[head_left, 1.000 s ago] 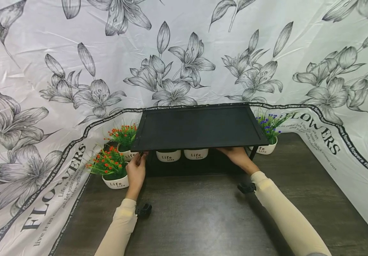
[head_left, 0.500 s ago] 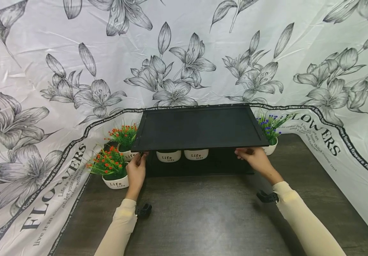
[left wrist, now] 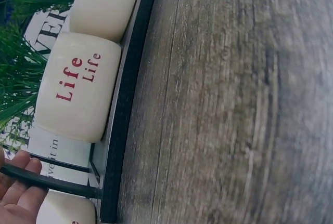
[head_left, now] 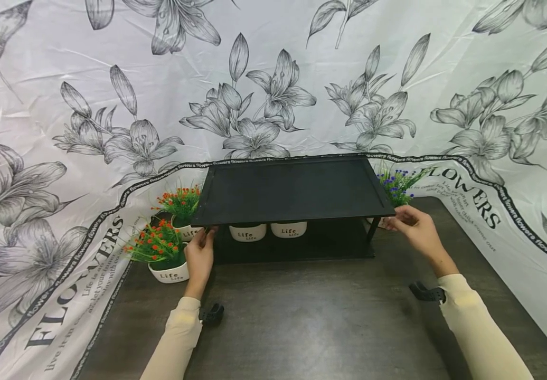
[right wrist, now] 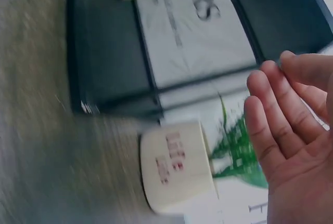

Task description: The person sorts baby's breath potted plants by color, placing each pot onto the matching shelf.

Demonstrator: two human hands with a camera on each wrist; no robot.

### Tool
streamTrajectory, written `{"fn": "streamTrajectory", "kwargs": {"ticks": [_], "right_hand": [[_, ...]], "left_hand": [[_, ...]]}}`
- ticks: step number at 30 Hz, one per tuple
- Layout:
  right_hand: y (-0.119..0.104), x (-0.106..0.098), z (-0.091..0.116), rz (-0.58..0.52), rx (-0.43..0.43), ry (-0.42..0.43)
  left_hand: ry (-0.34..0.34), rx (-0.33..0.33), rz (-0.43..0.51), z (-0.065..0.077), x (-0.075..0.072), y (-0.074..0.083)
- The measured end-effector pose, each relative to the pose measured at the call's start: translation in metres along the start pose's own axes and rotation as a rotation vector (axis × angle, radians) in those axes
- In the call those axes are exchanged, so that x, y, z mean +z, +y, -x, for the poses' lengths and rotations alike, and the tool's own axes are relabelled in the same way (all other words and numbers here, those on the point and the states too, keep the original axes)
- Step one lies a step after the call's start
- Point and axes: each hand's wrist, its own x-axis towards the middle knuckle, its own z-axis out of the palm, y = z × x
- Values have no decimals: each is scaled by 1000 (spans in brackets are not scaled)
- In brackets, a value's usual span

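Note:
A black two-tier shelf rack (head_left: 292, 190) stands at the back of the table. My left hand (head_left: 199, 258) is at its front left corner. In the left wrist view, the fingers of that hand curl round a black leg (left wrist: 62, 185) of the rack. My right hand (head_left: 418, 232) is at the front right corner of the top shelf. In the right wrist view, its fingers (right wrist: 281, 125) are fairly straight, close to the shelf's edge; whether they touch it I cannot tell. Two white "Life" pots, one left (head_left: 248, 233) and one right (head_left: 289, 229), sit on the lower shelf.
Two white pots with orange-flowered plants (head_left: 166, 245) stand left of the rack, one in front of the other. A purple-flowered plant (head_left: 398, 184) in a white pot (right wrist: 177, 167) stands on its right. Behind hangs a white floral cloth (head_left: 278, 79). The dark wooden table (head_left: 302, 316) extends in front.
My right hand has come out from under the top shelf and moved right to its front right corner. My left hand has kept its place at the left leg.

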Motion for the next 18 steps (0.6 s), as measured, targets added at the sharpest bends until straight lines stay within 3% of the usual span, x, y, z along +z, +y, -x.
{"fn": "streamTrajectory", "kwargs": {"ticks": [4,9,13,18], "right_hand": [[11,-18,-4,-88,-5,67],[19,-39,-6,-313,-99,122],[21,-49,-8,-463,-140,231],[32,-53,-16,-361,-32,329]], "left_hand": [[3,7,-26,1,-1,-1],[-5,-11,-22,0,-1,-1],[-17,-14,1,0,0,-1],[-13,-8,0,0,-1,-1]]}}
